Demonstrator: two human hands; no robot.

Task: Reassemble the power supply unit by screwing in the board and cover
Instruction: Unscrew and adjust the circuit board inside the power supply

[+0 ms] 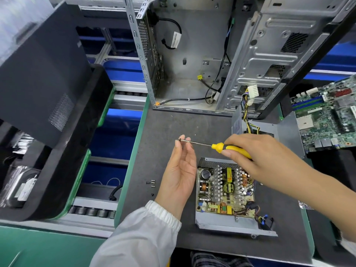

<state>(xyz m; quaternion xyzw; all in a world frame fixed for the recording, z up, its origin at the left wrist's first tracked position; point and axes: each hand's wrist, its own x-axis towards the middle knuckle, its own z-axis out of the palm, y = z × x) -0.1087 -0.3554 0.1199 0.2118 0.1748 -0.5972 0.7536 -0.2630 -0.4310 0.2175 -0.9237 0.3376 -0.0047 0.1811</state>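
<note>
Seating a tiny, slippery screw [179,140] mid-frame: left hand [180,170] pinches it on the tip, right hand [256,151] grips the screwdriver [231,148] by its yellow handle.

An open power supply unit [227,197] lies on the worktop [173,124], loose screws [151,185] to its left, computer case [192,54] behind, motherboard [327,116] far right.
</note>
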